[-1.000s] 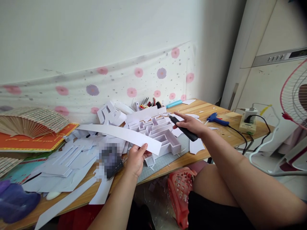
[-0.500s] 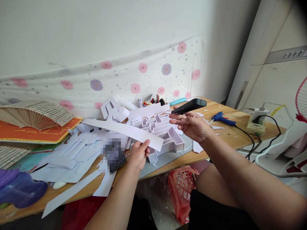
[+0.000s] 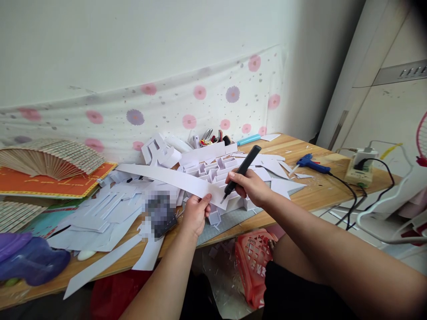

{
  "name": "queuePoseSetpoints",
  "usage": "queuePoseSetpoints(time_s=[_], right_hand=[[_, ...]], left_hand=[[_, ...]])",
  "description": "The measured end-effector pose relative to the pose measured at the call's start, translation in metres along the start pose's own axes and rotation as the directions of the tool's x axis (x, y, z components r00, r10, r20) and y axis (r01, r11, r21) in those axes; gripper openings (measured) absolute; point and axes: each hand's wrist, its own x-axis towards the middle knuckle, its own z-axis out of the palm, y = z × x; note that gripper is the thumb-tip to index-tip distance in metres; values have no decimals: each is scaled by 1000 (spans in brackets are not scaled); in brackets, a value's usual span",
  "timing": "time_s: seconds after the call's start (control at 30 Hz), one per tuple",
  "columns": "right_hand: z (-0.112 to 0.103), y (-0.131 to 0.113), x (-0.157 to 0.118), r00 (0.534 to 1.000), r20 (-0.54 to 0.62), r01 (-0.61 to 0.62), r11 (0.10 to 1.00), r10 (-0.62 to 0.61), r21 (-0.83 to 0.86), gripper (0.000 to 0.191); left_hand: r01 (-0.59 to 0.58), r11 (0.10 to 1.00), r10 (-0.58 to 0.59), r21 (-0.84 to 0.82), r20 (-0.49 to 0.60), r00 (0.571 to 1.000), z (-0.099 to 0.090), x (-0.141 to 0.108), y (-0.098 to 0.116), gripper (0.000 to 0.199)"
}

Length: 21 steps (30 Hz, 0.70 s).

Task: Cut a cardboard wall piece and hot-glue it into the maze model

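Observation:
My left hand (image 3: 196, 214) pinches a long white strip of card (image 3: 167, 176) near its right end, with the thumb on top. My right hand (image 3: 248, 186) grips a black pen-shaped tool (image 3: 245, 165) with a thin greyish tip. The tool is tilted, its tip pointing down at the right end of the strip; whether it touches cannot be told. Behind and below the strip stands a white model of thin upright walls (image 3: 223, 166), partly hidden by both hands and the strip. It rests on a grey mat (image 3: 213, 233).
White sheets and offcuts (image 3: 96, 218) cover the table's left side, beside a folding fan (image 3: 53, 158) and a purple container (image 3: 36, 260). To the right lie a blue glue gun (image 3: 312, 164) and a power strip (image 3: 360, 171). A coral basket (image 3: 250, 266) stands below the table edge.
My right hand has moved left and down and turned the black pen-shaped tool from nearly level to tip-down over the strip's end. The left hand keeps its hold on the strip.

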Motion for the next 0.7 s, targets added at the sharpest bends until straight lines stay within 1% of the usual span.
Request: queuePoseSetpoints(time_s=[0.1,0.23,0.7], right_hand=[[4,3,2,1000,15,-21,998,22,-54,38],[7,9,5,1000,11,-24,998,25,-57,37],[6,18,9,998,43,-33,989,40,-146,39]], left_hand=[[1,1000,-1,16,0,1000,0,0,-1,40],[1,1000,-1,30,0,1000,-1,1,-2,39],[6,999,-6,46,-4,1000,0,0,-2,39]])
